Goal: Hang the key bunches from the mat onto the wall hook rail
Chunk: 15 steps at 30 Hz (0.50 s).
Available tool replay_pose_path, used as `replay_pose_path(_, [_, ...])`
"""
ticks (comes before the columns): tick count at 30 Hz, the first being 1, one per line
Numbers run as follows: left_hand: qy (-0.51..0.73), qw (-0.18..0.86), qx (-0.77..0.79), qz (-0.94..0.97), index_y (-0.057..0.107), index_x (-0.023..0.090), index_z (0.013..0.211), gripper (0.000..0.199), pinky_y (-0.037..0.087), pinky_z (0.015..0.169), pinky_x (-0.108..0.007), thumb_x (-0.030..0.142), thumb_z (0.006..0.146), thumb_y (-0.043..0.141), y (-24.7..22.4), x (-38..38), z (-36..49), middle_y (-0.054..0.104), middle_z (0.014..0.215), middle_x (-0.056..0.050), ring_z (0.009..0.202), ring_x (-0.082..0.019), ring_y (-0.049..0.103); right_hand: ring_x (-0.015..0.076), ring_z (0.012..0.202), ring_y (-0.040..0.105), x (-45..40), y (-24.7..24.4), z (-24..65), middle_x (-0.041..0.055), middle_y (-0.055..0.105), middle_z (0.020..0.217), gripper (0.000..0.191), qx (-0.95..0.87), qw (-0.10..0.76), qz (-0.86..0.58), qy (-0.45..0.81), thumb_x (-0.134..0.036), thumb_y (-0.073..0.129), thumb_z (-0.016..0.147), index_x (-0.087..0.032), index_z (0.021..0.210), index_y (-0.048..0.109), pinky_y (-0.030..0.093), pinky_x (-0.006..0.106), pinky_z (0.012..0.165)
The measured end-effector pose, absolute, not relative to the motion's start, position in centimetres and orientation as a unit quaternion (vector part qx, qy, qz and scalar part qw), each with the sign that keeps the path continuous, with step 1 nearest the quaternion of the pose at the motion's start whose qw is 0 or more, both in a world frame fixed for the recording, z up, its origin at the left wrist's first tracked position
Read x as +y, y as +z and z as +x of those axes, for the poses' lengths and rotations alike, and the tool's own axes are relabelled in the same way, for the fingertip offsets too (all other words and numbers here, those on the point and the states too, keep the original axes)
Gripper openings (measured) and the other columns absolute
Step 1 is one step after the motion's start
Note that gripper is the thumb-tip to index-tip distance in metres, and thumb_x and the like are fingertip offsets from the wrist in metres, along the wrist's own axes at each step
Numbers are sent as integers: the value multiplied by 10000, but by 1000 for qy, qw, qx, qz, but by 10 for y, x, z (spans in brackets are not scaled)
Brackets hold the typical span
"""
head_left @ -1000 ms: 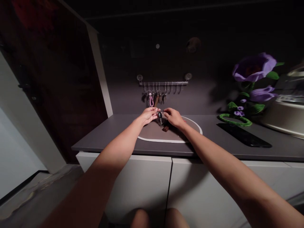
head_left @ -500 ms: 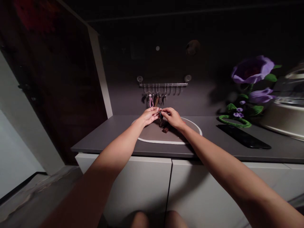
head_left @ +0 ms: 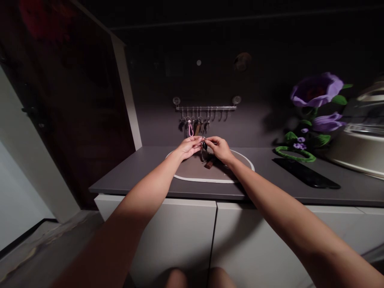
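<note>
My left hand [head_left: 190, 147] pinches a small metal key ring [head_left: 204, 138] above the oval mat. From the other side, the fingers of my right hand [head_left: 218, 147] are closed on the same bunch of keys [head_left: 204, 149]. Dark and metallic pieces dangle between both hands. Below them a small brown block-like piece [head_left: 209, 164] shows over the brown, white-edged mat [head_left: 192, 170]; whether it hangs or lies there I cannot tell. Just behind, a clear hook rail [head_left: 210, 108] on the wall bears several key sets, one with a pink loop [head_left: 191, 129].
A black phone [head_left: 306, 173] lies on the grey counter [head_left: 120, 170] to the right. Beside it stand purple crocheted flowers [head_left: 318, 90] with a green ring base [head_left: 295, 154], and a cream-coloured appliance [head_left: 360, 144]. White cupboard doors [head_left: 183, 236] are below; a dark door [head_left: 75, 100] is on the left.
The hanging keys have swung and shifted slightly between my fingers. My hands stay nearly in the same spot, and the view has moved a little.
</note>
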<state>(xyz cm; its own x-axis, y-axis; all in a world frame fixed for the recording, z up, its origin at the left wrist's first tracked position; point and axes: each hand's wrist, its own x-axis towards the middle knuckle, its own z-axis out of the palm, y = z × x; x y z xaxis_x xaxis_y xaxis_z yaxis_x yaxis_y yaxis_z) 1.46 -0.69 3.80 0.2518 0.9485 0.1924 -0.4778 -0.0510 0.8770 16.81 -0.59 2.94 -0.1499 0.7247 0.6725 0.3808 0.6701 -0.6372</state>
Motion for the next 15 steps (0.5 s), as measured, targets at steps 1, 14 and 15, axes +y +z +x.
replay_pose_path(1, [556, 639, 253, 467, 592, 118, 769, 55, 425, 848, -310, 74, 736, 587, 38, -7, 15, 644, 757, -19, 711, -71, 579, 134, 811, 582, -6, 29, 168, 45, 661, 887, 211, -737, 538, -371, 173, -326, 553, 758, -161, 846, 649, 434, 266, 799])
replay_pose_path(14, [560, 558, 299, 535, 613, 131, 864, 167, 435, 827, -311, 235, 733, 618, 28, -2, 19, 651, 937, -80, 833, -120, 592, 109, 667, 532, -3, 30, 173, 16, 613, 723, 304, -644, 614, -324, 322, -418, 635, 639, -144, 768, 614, 443, 263, 714])
replay_pose_path(15, [561, 531, 319, 549, 612, 130, 858, 172, 441, 803, -299, 250, 735, 611, 26, -2, 21, 648, 934, -78, 817, -119, 591, 104, 657, 525, -4, 31, 173, 9, 602, 710, 317, -628, 623, -320, 341, -425, 650, 618, -145, 760, 609, 447, 259, 703])
